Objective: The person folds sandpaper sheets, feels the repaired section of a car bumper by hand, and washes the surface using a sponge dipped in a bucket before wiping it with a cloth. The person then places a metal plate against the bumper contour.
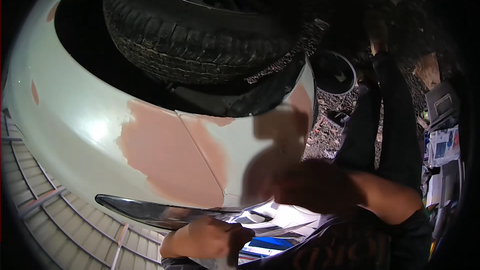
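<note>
My left hand (212, 237) is at the bottom, beside the glossy dark trim strip (135, 207) of a white car body panel (90, 115). Its fingers are bent inward, and what they hold, if anything, is hidden. To the right, my right hand (315, 185) lies in deep shadow near the panel's lower right edge; its fingers cannot be made out. Pinkish-beige patches (160, 155) with uneven edges cover part of the panel, and a thin seam runs through them. A bright, whitish, glossy area (280, 217) shows between my hands.
A treaded tyre (185, 45) fills the wheel arch at the top. My legs in dark trousers (400, 120) extend over rough ground on the right, near a round rimmed object (335, 72). Papers (444, 146) lie at the far right. Ribbed metal roofing (45, 210) shows lower left.
</note>
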Available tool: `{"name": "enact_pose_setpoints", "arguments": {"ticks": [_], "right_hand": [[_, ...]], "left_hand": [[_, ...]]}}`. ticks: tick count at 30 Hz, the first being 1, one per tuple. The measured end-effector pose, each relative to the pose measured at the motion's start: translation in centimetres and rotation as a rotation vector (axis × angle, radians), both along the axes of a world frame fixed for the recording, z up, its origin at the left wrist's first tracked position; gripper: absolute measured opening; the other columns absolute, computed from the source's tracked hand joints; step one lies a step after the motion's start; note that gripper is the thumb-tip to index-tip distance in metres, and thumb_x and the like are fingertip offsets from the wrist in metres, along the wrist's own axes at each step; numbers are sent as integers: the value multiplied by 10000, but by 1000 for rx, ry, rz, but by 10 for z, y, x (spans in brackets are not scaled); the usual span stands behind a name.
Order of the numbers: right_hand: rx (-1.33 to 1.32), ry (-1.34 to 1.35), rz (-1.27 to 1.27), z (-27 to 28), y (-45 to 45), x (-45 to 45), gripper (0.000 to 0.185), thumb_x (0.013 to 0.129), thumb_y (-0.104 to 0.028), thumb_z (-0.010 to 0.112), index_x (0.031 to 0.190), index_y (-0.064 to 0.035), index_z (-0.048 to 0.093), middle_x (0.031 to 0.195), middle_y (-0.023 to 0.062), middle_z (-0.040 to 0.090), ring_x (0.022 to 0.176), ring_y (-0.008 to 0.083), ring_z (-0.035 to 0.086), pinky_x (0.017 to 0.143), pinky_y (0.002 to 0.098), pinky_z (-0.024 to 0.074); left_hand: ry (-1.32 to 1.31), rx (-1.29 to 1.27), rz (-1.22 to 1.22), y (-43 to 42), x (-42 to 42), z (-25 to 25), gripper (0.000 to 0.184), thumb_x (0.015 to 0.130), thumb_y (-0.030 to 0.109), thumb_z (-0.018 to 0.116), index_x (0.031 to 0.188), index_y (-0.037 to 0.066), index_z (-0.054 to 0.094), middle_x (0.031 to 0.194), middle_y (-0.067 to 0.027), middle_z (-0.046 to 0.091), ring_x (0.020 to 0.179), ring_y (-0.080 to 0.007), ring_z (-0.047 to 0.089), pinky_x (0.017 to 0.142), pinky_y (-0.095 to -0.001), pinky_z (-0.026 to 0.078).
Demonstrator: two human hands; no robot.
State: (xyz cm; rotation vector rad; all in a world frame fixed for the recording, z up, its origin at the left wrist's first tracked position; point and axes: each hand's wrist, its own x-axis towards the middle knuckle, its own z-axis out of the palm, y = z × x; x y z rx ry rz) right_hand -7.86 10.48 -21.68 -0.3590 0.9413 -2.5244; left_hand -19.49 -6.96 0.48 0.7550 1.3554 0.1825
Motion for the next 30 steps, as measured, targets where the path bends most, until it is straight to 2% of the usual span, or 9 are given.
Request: {"name": "enact_pose_setpoints", "arguments": {"ticks": [1, 3, 7, 10, 17, 22, 25, 28, 30], "right_hand": [[236, 64, -135, -4, -4, -15, 302, 913, -115, 598, 1208, -50, 623, 1097, 164, 655, 1034, 316, 641, 875, 405, 541], [528, 182, -328, -10, -22, -50, 410, 854, -47, 593, 1264, -27, 604, 1166, 225, 630, 1103, 339, 613, 904, 426, 526], [657, 332, -627, -17, -55, -97, 436, 876, -64, 557, 1307, -44, 616, 1277, 309, 572, 1124, 374, 593, 932, 464, 494], [711, 301, -628, -15, -65, -102, 401, 894, -71, 532, 1279, -48, 640, 1304, 311, 561, 1142, 388, 578, 935, 491, 483], [727, 322, -481, -4, -51, -76, 378, 888, -70, 567, 1257, -94, 645, 1404, 263, 486, 1264, 403, 495, 1040, 526, 419], [670, 345, -340, 12, -34, -61, 396, 892, -106, 591, 1288, -133, 593, 1383, 235, 489, 1272, 409, 479, 1102, 521, 381], [659, 351, -392, 10, -37, -43, 408, 875, -155, 635, 1280, -140, 584, 1389, 213, 492, 1283, 407, 471, 1105, 514, 385], [635, 356, -280, 10, -25, -32, 431, 846, -178, 685, 1261, -115, 588, 1390, 187, 503, 1289, 393, 482, 1083, 507, 408], [634, 316, -178, 5, -25, -24, 473, 872, -222, 666, 1326, -135, 566, 1413, 169, 497, 1282, 366, 497, 1084, 501, 400]], "left_hand": [[-3, 2, -5, 1, 0, -1, 279, 824, 198, 630, 1067, 78, 695, 858, -25, 676, 654, -150, 657, 504, -280, 493], [-4, 8, -20, 4, -1, -3, 272, 826, 186, 632, 1060, 63, 695, 862, -32, 676, 650, -152, 657, 499, -278, 493], [33, -32, 56, 12, -7, -6, 266, 843, 181, 643, 1060, 32, 687, 835, -59, 682, 633, -164, 662, 513, -291, 509], [9, -86, 59, 13, -10, -4, 259, 862, 161, 636, 1078, 24, 682, 808, -80, 679, 655, -213, 674, 561, -326, 536], [27, -49, 47, 17, -12, -3, 261, 861, 159, 638, 1081, 26, 681, 808, -84, 680, 660, -223, 675, 570, -334, 538], [26, -39, 44, 21, -14, -4, 262, 861, 158, 639, 1084, 26, 681, 809, -87, 680, 664, -230, 675, 576, -341, 540], [23, -36, 40, 21, -17, -6, 262, 861, 157, 640, 1085, 27, 681, 809, -88, 680, 666, -235, 675, 580, -345, 541], [17, -34, 40, 19, -15, -7, 263, 861, 156, 641, 1087, 28, 680, 809, -90, 681, 668, -239, 676, 584, -348, 542], [22, -34, 37, 19, -16, -9, 263, 861, 155, 641, 1088, 28, 680, 810, -91, 681, 670, -242, 676, 586, -351, 542]]}}
